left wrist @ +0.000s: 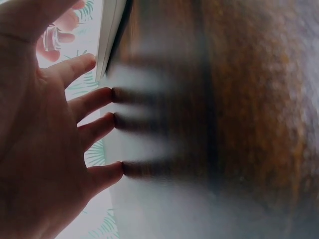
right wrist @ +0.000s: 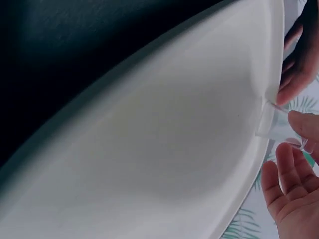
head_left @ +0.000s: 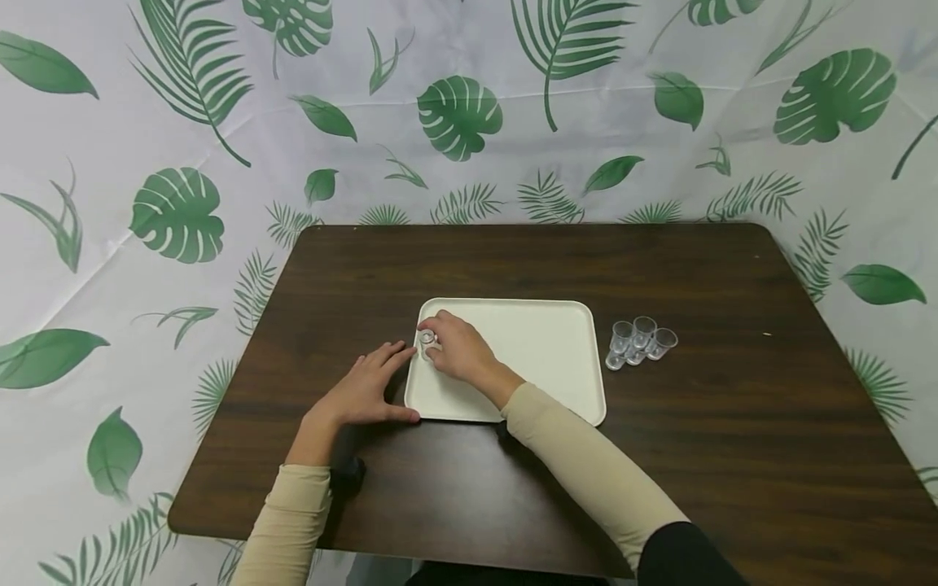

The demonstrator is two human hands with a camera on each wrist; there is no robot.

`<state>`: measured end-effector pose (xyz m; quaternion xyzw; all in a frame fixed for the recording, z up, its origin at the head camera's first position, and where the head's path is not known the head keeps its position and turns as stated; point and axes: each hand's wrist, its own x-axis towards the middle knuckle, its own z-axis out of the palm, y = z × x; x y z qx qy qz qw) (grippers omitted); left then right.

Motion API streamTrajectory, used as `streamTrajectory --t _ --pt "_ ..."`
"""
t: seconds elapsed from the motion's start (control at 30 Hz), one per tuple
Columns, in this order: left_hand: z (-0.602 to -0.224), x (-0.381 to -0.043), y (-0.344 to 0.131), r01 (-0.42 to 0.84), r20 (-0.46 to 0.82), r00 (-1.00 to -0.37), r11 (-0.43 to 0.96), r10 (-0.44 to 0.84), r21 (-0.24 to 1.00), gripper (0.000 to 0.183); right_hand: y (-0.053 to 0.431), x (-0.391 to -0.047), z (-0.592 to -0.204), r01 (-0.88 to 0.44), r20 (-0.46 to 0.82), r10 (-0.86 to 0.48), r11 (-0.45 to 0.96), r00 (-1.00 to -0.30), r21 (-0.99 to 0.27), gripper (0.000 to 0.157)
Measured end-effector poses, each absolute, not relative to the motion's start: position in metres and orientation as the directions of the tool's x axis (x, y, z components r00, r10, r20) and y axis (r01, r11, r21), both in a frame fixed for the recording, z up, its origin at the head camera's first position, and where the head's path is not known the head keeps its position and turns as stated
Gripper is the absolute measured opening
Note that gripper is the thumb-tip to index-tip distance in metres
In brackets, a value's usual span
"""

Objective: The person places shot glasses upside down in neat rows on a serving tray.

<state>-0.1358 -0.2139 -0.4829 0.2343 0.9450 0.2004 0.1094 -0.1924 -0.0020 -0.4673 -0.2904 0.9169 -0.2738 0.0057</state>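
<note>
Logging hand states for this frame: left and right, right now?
Left hand: open, fingers spread, beside the tray.
Right hand: holding a small clear cup over the tray.

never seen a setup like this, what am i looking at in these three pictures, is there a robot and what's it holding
No robot here: a person is working bare-handed. The wide picture looks forward and down from the head; the other two are close-ups from the left and right wrists, so things look tilted there.

In front is a dark wood-grain table, with a leaf-print cloth behind it. On the table lies a cream rectangular tray, and to its right sits a cluster of clear cups.

The right hand pinches one small clear cup at the tray's left end. The left hand holds nothing; its fingers are spread beside the tray's left edge.
</note>
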Motion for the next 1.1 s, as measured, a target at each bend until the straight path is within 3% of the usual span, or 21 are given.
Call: streamTrajectory --t 0.53,1.1 --pt "-0.479 -0.135 -0.212 0.395 -0.12 -0.864 0.806 0.489 0.44 0.108 -0.001 -0.193 -0.473 -0.498 0.131 -0.512 0.693 -0.849 -0.521 0.037" --pt "-0.482 -0.136 -0.212 0.401 -0.106 -0.867 0.808 0.487 0.431 0.108 0.008 -0.194 -0.47 -0.432 0.075 -0.487 0.682 -0.87 -0.59 0.052"
